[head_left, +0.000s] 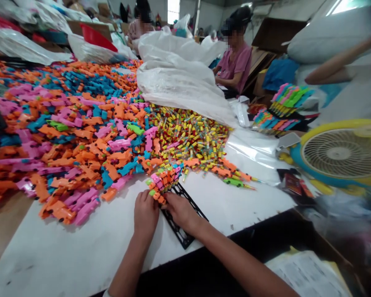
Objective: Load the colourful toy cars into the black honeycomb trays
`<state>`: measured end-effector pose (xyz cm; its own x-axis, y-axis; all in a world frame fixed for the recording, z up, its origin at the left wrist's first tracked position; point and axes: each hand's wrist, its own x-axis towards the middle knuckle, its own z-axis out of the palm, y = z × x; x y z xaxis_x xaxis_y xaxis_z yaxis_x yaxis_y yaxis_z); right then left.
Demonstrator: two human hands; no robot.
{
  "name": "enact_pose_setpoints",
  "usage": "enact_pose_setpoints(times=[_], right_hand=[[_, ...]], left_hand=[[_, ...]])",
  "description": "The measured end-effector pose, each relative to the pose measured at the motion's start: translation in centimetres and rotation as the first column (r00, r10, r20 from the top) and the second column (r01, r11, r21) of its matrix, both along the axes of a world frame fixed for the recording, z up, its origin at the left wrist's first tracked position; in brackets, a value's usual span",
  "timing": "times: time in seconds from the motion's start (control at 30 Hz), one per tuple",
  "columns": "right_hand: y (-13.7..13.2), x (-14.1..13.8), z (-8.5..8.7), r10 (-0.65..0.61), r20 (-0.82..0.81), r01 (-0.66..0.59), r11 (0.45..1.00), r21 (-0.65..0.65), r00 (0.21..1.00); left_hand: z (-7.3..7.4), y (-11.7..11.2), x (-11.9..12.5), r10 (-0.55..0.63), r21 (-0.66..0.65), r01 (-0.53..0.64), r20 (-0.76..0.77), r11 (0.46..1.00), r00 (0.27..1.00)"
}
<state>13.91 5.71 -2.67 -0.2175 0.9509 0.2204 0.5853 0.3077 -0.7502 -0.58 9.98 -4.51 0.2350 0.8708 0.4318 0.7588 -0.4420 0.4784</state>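
On the white tabletop lies a black slotted rack [181,237], with rows of small pink, orange, green and blue toy cars [166,178] packed at its far end. My left hand [146,212] is closed at the near left corner of these rows, its curled fingers against a toy car. From the right, my right hand [182,212] reaches across the rack, thumb and fingers closed around an orange toy car [158,198] at the near end. My fingers partly hide that car.
A large heap of toy cars [89,144] spreads left, beside a pile of small yellow-capped tubes [188,136]. White plastic sheeting [179,78] rises behind. At right stand a yellow-and-blue fan [340,152] and stacked filled racks [290,101]. A co-worker [236,62] sits beyond the table.
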Motion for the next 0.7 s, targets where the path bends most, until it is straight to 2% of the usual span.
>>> enact_pose_setpoints(times=[0.07,0.13,0.17,0.23,0.27,0.3,0.37,0.4,0.43,0.47,0.5,0.53,0.63,0.7], right_hand=[[0.1,-0.1,0.4,0.026,-0.013,-0.027,1.000,-0.004,1.000],[0.0,1.2,1.1,-0.003,-0.055,0.003,1.000,-0.014,0.998],[-0.2,2.5,1.4,-0.062,-0.076,0.061,0.998,-0.016,0.995],[-1.1,6.5,2.1,-0.286,-0.076,0.286,0.958,-0.003,0.955],[-1.8,9.0,2.4,-0.427,-0.047,0.428,0.904,0.016,0.903],[-2.6,11.8,2.6,-0.573,0.025,0.571,0.819,0.054,0.819],[-4.5,17.1,2.7,-0.790,0.241,0.791,0.600,0.118,0.564],[-5.3,19.2,2.6,-0.812,0.371,0.848,0.518,0.107,0.450],[-6.1,20.8,2.4,-0.780,0.488,0.876,0.479,0.064,0.391],[-6.7,21.7,2.2,-0.728,0.565,0.875,0.483,0.019,0.390],[-7.1,22.0,2.0,-0.672,0.614,0.860,0.510,-0.021,0.414],[-7.3,21.7,1.8,-0.615,0.635,0.823,0.565,-0.059,0.468],[-7.0,18.1,1.8,-0.470,0.585,0.648,0.751,-0.128,0.661],[-6.4,14.9,2.3,-0.407,0.493,0.540,0.827,-0.160,0.769]], left_hand=[[0.0,0.3,0.0,-0.013,0.008,0.013,0.005,1.000,1.000],[0.1,0.4,-0.1,-0.025,0.011,0.025,0.010,1.000,1.000],[0.3,0.2,-0.2,-0.031,0.011,0.031,0.013,0.999,0.999],[0.7,-0.7,-0.6,-0.013,-0.004,0.013,0.026,1.000,1.000],[1.0,-1.4,-0.9,0.012,-0.022,-0.012,0.038,1.000,0.999],[1.3,-2.2,-1.1,0.042,-0.047,-0.039,0.055,0.998,0.998],[1.8,-3.8,-1.4,0.090,-0.111,-0.079,0.099,0.991,0.991],[2.1,-4.6,-1.3,0.102,-0.140,-0.084,0.125,0.987,0.987],[2.3,-5.1,-1.0,0.104,-0.160,-0.080,0.150,0.984,0.983],[2.4,-5.5,-0.6,0.104,-0.171,-0.075,0.169,0.982,0.980],[2.5,-5.7,-0.1,0.109,-0.178,-0.077,0.179,0.981,0.978],[2.6,-5.7,0.4,0.122,-0.179,-0.090,0.177,0.980,0.977],[3.0,-5.2,1.9,0.204,-0.194,-0.177,0.132,0.965,0.970],[3.4,-4.9,2.4,0.272,-0.232,-0.242,0.109,0.942,0.956]])
